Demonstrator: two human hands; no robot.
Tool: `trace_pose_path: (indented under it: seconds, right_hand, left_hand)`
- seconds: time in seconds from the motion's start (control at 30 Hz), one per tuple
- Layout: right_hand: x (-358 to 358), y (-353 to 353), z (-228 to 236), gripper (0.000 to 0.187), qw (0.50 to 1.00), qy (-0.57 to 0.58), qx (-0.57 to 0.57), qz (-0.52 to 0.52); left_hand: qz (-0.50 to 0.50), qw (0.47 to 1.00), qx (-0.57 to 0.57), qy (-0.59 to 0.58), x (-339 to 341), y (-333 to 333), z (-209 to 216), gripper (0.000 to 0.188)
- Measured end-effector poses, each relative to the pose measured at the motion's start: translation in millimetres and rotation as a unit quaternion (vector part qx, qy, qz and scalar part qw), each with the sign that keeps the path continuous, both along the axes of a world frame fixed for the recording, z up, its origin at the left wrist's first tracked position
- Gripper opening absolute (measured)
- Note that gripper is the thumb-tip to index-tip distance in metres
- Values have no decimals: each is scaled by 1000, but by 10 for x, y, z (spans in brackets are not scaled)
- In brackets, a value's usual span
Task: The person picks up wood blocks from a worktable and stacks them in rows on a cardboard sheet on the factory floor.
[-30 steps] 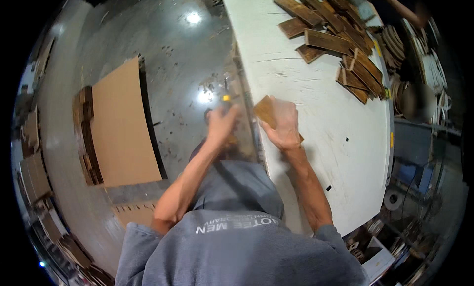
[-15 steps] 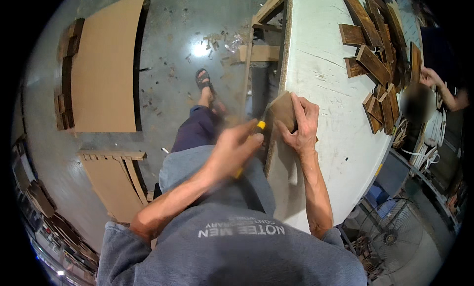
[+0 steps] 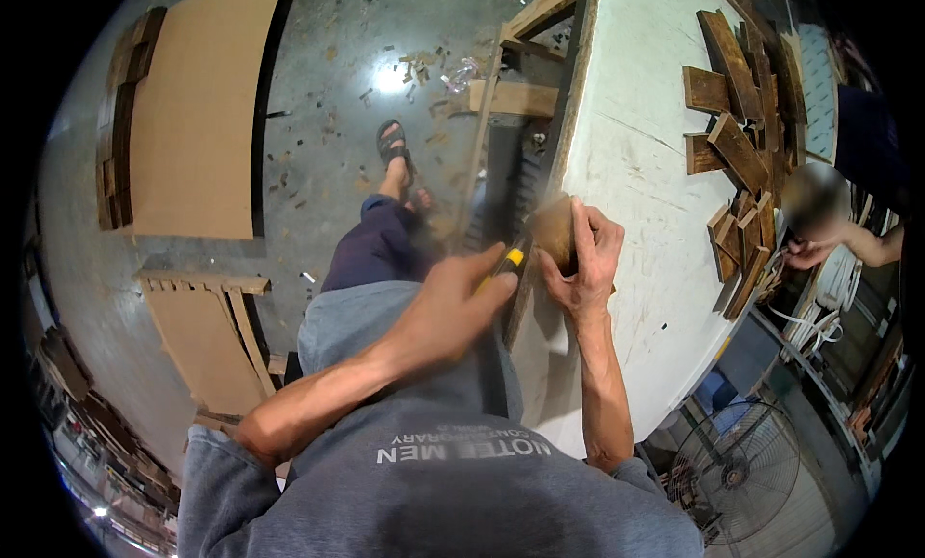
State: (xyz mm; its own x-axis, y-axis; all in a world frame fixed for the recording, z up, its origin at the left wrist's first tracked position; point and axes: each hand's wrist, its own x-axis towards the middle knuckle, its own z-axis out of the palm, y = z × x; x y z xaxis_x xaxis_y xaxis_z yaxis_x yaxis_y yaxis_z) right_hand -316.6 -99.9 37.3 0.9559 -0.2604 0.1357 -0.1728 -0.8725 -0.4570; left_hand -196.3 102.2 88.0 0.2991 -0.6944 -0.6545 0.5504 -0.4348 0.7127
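My right hand is closed on a short brown wooden block, pressing it on edge at the left side of the white-topped table. Its thumb lies on the near side and its fingers on the right side. A slim yellow-and-black handled tool is gripped in my left hand, just off the table's edge. The tool's tip points up toward the block's left side. Motion blurs that tip and the left hand, so I cannot tell the tool's exact kind or whether it touches the wood.
Several dark brown wooden pieces lie piled on the table's far right. Another person's hand is beside them. A fan stands at the lower right. Brown panels lie left, and scraps litter the floor.
My left hand and the tool have moved slightly right, while the block stays in my right hand. The other person's hand has come down toward the pile's near end, where another wooden piece now lies.
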Motion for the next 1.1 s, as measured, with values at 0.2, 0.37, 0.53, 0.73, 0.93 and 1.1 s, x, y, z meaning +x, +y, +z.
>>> trace_pose_path:
  seconds: [0.2,0.37,0.53,0.73,0.93,1.1]
  right_hand:
    - [-9,-20,0,80,1000,4,19,-10]
    - [-1,-28,6,75,999,-11,31,-7]
    - [2,19,5,73,999,-15,36,-14]
    - [-55,-3,-21,80,999,-12,32,-16]
    - [-9,-17,93,87,998,-39,36,-44]
    - [49,82,567,90,845,-283,380,-250]
  left_hand:
    - [0,1000,4,-7,-63,-31,-45,48]
    - [-9,999,18,44,43,-83,52,44]
    - [-9,993,56,103,-17,-60,-266,29]
    - [95,959,170,205,-128,281,-1127,33]
    - [180,967,16,182,52,-33,-752,31]
    - [178,944,-27,275,-94,-159,-379,43]
